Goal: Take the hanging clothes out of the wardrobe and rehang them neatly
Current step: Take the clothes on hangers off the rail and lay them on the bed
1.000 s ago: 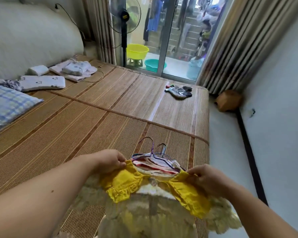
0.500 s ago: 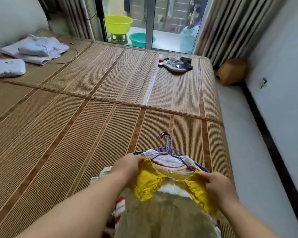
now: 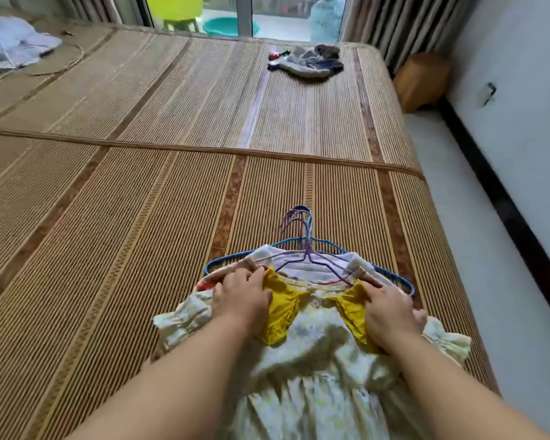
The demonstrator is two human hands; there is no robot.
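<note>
Bedroom in a home: a wide mat-covered bed (image 3: 172, 160) fills the view. Beyond the bed, striped curtains (image 3: 372, 23) flank a glass door (image 3: 280, 11). Folded bedding (image 3: 10, 42) lies on its far-left corner.

bed mat (image 3: 172, 192): woven, ribbed, matt | dress (image 3: 315, 360): soft cloth (frilled cuffs) | hangers (image 3: 302, 246): thin coated wire
</note>
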